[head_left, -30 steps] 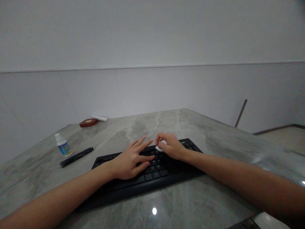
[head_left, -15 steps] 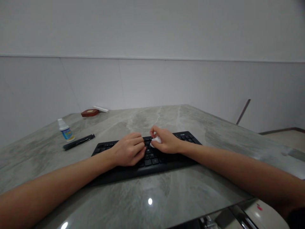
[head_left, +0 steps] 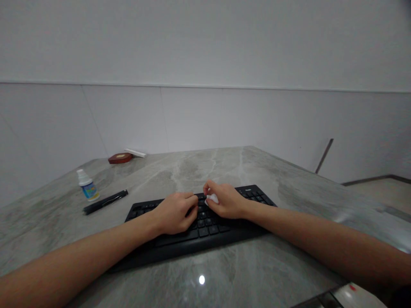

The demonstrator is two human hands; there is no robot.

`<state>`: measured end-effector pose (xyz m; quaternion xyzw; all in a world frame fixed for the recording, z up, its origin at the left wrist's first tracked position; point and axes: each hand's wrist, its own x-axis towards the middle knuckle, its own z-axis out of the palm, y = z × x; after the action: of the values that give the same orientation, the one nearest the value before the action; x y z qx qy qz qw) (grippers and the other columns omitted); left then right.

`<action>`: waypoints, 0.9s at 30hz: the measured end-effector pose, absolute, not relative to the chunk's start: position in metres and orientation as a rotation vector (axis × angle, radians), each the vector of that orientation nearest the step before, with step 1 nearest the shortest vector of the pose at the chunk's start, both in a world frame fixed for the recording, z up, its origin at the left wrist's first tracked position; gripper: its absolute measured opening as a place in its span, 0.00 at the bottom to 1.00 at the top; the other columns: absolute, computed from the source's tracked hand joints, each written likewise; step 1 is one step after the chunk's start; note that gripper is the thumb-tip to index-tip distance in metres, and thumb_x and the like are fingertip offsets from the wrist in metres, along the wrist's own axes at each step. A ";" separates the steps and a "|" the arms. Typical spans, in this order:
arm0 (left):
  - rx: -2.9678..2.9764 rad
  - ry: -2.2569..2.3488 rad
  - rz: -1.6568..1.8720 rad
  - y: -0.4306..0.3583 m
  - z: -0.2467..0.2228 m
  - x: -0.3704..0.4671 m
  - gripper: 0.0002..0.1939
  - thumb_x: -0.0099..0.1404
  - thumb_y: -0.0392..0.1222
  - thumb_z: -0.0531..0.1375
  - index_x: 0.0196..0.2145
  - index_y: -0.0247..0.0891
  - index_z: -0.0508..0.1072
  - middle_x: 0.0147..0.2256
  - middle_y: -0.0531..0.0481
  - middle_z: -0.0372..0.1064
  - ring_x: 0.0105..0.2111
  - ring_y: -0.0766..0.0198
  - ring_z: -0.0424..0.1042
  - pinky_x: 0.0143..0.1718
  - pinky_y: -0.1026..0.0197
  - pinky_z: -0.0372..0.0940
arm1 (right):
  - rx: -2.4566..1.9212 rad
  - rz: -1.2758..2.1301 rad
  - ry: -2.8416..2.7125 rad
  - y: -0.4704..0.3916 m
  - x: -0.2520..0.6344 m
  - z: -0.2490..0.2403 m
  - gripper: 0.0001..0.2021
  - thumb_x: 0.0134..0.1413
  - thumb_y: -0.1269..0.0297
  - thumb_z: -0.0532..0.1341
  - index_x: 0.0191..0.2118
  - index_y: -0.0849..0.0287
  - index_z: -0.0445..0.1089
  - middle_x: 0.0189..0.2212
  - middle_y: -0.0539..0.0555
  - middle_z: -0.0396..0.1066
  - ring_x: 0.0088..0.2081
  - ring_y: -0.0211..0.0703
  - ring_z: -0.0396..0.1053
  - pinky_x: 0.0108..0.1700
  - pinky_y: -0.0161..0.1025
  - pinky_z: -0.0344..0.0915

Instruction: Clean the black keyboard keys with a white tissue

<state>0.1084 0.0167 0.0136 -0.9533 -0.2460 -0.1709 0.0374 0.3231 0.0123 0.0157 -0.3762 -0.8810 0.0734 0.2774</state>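
The black keyboard [head_left: 208, 229] lies on the grey marbled tabletop [head_left: 180, 175] directly beneath both hands, its left end nearer the person than its right. The left hand [head_left: 178, 212] is over the left and middle keys, fingers bent and curled under; whether they grip anything cannot be told. The right hand [head_left: 226, 201] is above the keys just right of the middle, pinching a white wad [head_left: 212, 198] between thumb and fingers. The wad is close to the far edge of the keyboard, just beside the left hand's fingertips; the two hands are near each other but apart.

Well off to the left stands a small bottle [head_left: 89, 188] with a white top and a blue and yellow label; its contents cannot be made out. Just beside it, on the nearer side, lies a slim black object [head_left: 105, 202]. Farther back, by the wall [head_left: 192, 115], is a reddish-brown case [head_left: 120, 158], its inside hidden, with a flat white strip [head_left: 135, 152] next to it.
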 end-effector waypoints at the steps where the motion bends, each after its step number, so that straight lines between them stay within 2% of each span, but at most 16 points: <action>1: -2.919 -0.784 -0.518 0.017 0.014 0.109 0.08 0.67 0.35 0.50 0.29 0.36 0.65 0.27 0.49 0.65 0.26 0.63 0.66 0.29 0.62 0.61 | -1.020 0.212 -2.346 0.012 0.323 0.016 0.08 0.54 0.68 0.55 0.40 0.58 0.60 0.28 0.50 0.69 0.25 0.39 0.63 0.31 0.35 0.56; 7: -2.913 -0.845 -0.496 0.016 0.014 0.109 0.09 0.66 0.36 0.51 0.27 0.37 0.64 0.26 0.50 0.66 0.25 0.64 0.66 0.28 0.63 0.59 | -1.070 0.140 -2.400 0.010 0.322 0.015 0.08 0.55 0.65 0.56 0.41 0.58 0.62 0.24 0.49 0.66 0.26 0.40 0.63 0.30 0.35 0.54; 11: -2.925 -0.842 -0.510 0.016 0.015 0.109 0.09 0.66 0.36 0.51 0.27 0.37 0.64 0.26 0.50 0.66 0.24 0.64 0.66 0.27 0.63 0.58 | -1.130 0.208 -2.277 0.012 0.323 0.015 0.07 0.56 0.65 0.56 0.41 0.58 0.61 0.26 0.49 0.67 0.26 0.39 0.63 0.31 0.35 0.54; 19: -2.942 -0.824 -0.509 0.016 0.016 0.109 0.10 0.66 0.36 0.51 0.27 0.37 0.64 0.25 0.50 0.66 0.25 0.63 0.66 0.27 0.62 0.59 | -1.103 0.368 -2.181 0.016 0.329 0.016 0.09 0.47 0.70 0.56 0.37 0.56 0.57 0.19 0.43 0.62 0.22 0.37 0.58 0.28 0.34 0.52; 22: -2.935 -0.816 -0.505 0.016 0.015 0.109 0.10 0.66 0.36 0.51 0.27 0.36 0.65 0.26 0.50 0.66 0.25 0.63 0.67 0.27 0.63 0.59 | -1.063 0.303 -2.279 0.012 0.329 0.016 0.10 0.47 0.70 0.57 0.38 0.56 0.58 0.21 0.45 0.65 0.23 0.39 0.61 0.30 0.35 0.55; 27: -2.923 -0.820 -0.484 0.016 0.016 0.109 0.10 0.66 0.36 0.51 0.27 0.36 0.65 0.26 0.50 0.66 0.25 0.64 0.66 0.28 0.63 0.59 | -1.143 0.103 -2.386 0.008 0.327 0.016 0.11 0.51 0.68 0.57 0.42 0.58 0.61 0.30 0.52 0.72 0.27 0.42 0.66 0.34 0.38 0.57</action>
<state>0.1090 0.0158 0.0157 -0.9503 -0.2666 -0.1572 0.0336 0.3274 0.0078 0.0158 -0.4187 -0.8738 0.0376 0.2447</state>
